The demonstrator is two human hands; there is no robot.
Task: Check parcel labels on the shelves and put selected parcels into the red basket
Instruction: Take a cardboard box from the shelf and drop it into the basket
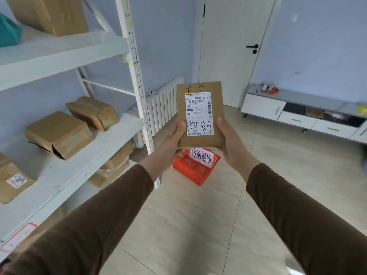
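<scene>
Brown cardboard is what you are holding up: a flat parcel stands upright in front of you, with its white label facing you. Big black handwriting is on the label, and more is on the cardboard above it. Your left hand grips the parcel's lower left edge, thumb on the front. Your right hand grips the lower right edge the same way. Both of your arms are in brown sleeves. Right under the parcel, down on the tiled floor, sits the red basket. A white sign with printed writing is on it, and the parcel hides its far edge. To the left of the parcel is the white shelf, with more brown boxes lying on it. Behind the parcel is a white radiator, and up behind it is a white door. Well off to the right of the parcel is a low white cabinet.
</scene>
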